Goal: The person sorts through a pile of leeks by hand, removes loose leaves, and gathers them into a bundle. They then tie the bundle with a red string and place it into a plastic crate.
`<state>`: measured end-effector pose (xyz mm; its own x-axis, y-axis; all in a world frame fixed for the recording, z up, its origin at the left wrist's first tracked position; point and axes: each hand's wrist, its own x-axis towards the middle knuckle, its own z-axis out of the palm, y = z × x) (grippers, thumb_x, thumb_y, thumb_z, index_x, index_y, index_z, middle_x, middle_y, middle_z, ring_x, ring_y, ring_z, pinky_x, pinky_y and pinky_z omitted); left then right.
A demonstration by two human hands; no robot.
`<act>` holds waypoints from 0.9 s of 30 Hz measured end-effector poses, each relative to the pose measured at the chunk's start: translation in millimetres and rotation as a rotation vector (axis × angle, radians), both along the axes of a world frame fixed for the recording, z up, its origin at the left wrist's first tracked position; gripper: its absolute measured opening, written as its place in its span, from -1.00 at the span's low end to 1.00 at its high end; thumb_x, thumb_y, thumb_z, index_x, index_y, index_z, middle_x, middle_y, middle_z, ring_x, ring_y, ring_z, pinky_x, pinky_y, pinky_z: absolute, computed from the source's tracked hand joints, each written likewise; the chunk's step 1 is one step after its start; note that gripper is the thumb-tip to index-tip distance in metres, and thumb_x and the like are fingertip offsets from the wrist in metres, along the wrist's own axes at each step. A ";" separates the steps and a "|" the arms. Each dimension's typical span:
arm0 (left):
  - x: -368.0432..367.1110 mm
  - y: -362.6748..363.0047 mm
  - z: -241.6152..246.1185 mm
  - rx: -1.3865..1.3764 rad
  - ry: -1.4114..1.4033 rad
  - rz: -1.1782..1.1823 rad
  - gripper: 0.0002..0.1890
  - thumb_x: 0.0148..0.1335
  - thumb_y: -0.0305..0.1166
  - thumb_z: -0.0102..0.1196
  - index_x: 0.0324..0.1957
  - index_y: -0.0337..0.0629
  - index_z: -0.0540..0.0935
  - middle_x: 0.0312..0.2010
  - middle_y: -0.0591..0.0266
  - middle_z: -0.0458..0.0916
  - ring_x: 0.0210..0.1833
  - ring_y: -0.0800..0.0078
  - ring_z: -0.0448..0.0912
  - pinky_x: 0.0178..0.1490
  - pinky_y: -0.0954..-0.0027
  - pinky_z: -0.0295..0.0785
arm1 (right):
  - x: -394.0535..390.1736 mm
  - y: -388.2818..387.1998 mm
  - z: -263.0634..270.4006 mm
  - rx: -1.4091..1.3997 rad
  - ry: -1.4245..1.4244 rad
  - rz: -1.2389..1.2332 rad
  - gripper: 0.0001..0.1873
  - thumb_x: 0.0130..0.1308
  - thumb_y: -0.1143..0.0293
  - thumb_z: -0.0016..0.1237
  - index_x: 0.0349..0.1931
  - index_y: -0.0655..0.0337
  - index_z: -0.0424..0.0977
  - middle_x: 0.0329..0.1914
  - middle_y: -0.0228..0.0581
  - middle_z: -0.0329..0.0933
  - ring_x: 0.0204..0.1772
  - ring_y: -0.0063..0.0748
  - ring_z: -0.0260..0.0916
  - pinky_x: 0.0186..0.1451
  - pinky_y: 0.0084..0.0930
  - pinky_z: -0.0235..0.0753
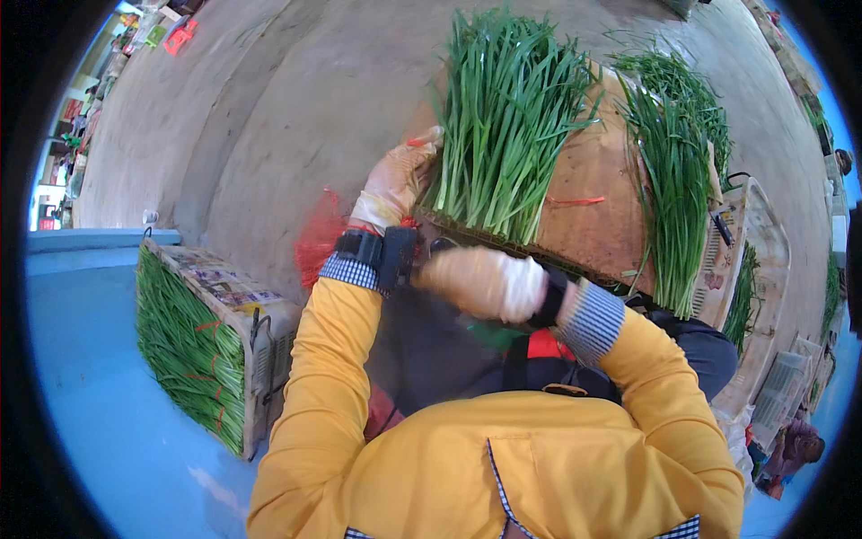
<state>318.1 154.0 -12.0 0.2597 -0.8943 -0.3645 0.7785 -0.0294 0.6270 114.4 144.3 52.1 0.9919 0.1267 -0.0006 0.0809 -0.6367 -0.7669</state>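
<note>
A broad pile of garlic chives (505,135) lies on a brown board (592,182), pale stem ends towards me. My left hand (397,178), in a pale glove, rests against the pile's left side; its fingertips are partly hidden, and a bit of red shows near them. My right hand (478,283), also gloved, is blurred by motion in front of the board's near edge, over my lap. Its fingers look curled, and whether they hold anything is unclear. On the board, right of the pile, lies a red tie (576,201). A second bunch of chives (673,202) hangs over the board's right side.
To my left, a crate (269,316) holds chives bundled with red ties. Red netting (320,236) lies on the floor beyond it. At right stands a pale plastic crate (771,236) with more greens inside. A person (791,448) is at the far lower right.
</note>
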 end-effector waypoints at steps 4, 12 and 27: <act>3.4 6.9 -4.4 0.068 -0.257 0.109 -0.74 0.21 -0.56 0.04 -0.04 -0.19 0.56 -0.17 0.29 0.61 -0.19 0.53 0.56 -0.07 0.51 0.50 | -47.5 -13.2 66.6 0.268 0.210 0.003 -0.86 0.09 0.32 0.01 -0.39 0.17 0.52 -0.44 -0.05 0.54 -0.30 -0.09 0.52 -0.29 -0.32 0.48; -10.2 -18.3 -4.0 0.095 -0.357 0.192 -0.77 0.16 -0.45 0.17 -0.11 -0.13 0.62 -0.34 0.40 0.63 -0.36 0.67 0.53 -0.30 0.64 0.44 | -96.3 -122.1 -50.6 -0.817 0.093 -0.788 -0.48 0.21 0.39 -0.12 0.21 0.16 0.19 -0.45 -0.12 0.47 -0.30 0.02 0.46 -0.32 -0.21 0.48; -9.8 -21.8 -3.4 0.108 -0.292 0.293 -0.73 0.10 -0.52 0.20 -0.11 -0.16 0.63 -0.35 0.36 0.62 -0.38 0.64 0.50 -0.28 0.62 0.44 | -64.3 -104.4 -25.9 0.520 -0.320 -0.763 -0.66 0.30 0.15 -0.05 -0.41 0.30 0.51 -0.53 -0.36 0.49 -0.45 -0.46 0.40 -0.35 -0.50 0.37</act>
